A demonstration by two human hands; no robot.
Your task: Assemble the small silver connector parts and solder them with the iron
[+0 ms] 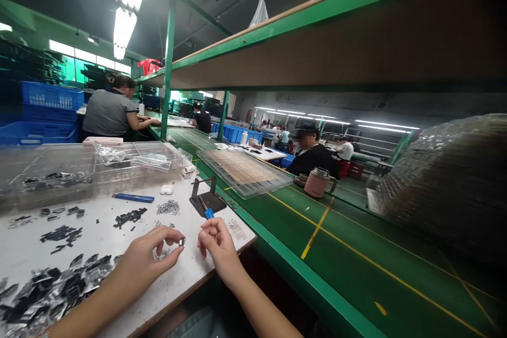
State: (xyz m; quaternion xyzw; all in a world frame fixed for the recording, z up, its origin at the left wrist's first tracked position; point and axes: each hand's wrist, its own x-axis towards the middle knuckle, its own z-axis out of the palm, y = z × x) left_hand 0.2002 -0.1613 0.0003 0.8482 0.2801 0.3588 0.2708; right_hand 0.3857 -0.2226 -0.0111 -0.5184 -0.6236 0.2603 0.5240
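- Down across a white worktop [166, 291] first: over the near left corner, a wide spread of black-and-silver pieces [75, 282], jumbled every which way.
- On to the left hand [148, 253]: thumb and forefinger pinching a small metal piece [181, 242], up above the worktop, close to its edge. Shiny, roughly upright between the fingertips, but too small to be sure of the long axis.
- Just beside, the right hand [222, 248]: thumb and fingers curled close together; hard to tell, empty or pinching something.
- Right beyond those fingers, a blue-handled screwdriver [208, 213], long axis on a slant, handle toward the right hand, shaft pointing away and leftward, over a black metal stand [217, 202]. Held or merely near? Impossible to tell.
- Farther in: black strips [130, 217] in a heap, tiny silver parts [168, 207], a slim blue tool [133, 198] lying nearly crosswise, a white case [167, 189].
- Across to a green conveyor [277, 237] with yellow lines, a flat clear tray [245, 171] on top.
- Lettering now, on a pink mug [316, 184]: small, unreadable.
- Past the mug, a co-worker in black [317, 157]; away left, a co-worker in grey [106, 112] beside blue crates [51, 96].
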